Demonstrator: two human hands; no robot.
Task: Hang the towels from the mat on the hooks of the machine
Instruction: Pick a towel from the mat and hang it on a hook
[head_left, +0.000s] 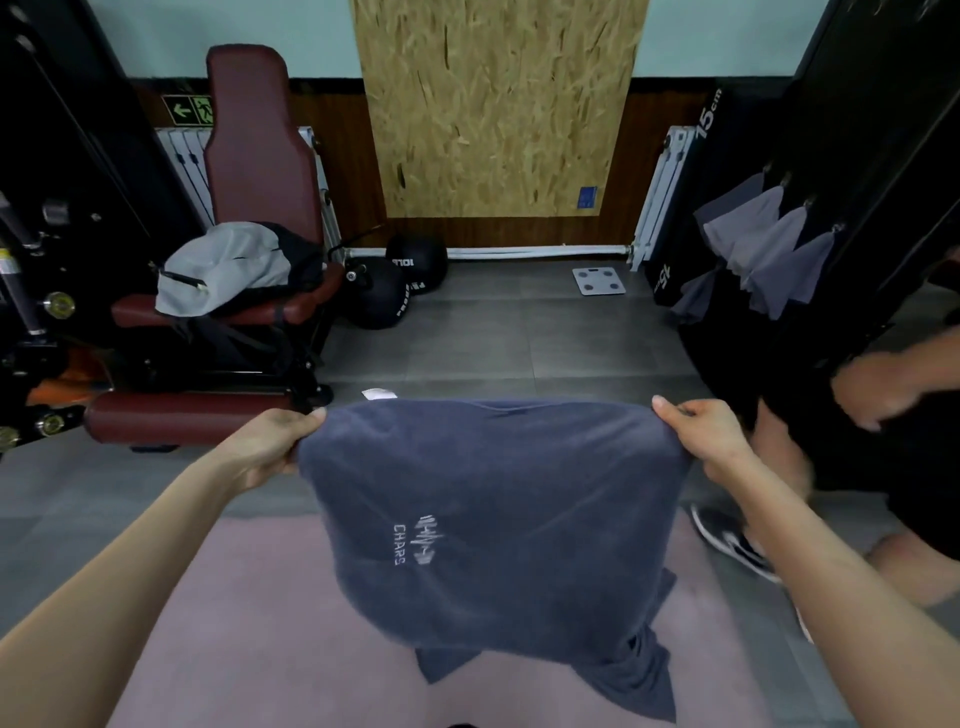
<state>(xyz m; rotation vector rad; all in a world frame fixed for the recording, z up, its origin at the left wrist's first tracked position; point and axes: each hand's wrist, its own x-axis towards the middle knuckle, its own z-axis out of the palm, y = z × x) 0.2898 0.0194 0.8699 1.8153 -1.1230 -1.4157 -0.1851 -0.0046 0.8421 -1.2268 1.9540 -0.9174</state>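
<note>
Already several grey towels (769, 249) hang on the hooks (808, 202) of the black machine (883, 156) at the right, so I judge that a good part of the task is done. One dark blue-grey towel (498, 509) is now in the air, well apart from the machine, and it is not yet hung.

The left hand (265, 447) pinches the top left corner of this towel, and the right hand (701, 436) pinches the top right corner. Both have the thumb on top and the fingers curled under the cloth. The towel is stretched wide between them above the pink mat (234, 623).

It looks soft and thick, with a small white logo and the word CHARS near the middle. Its lower part falls in folds down to the mat. I cannot tell if these folds belong to the same towel or to another one lying there, so more towels may be left.

To finish, the towel must be carried to the right, to a free hook.
</note>
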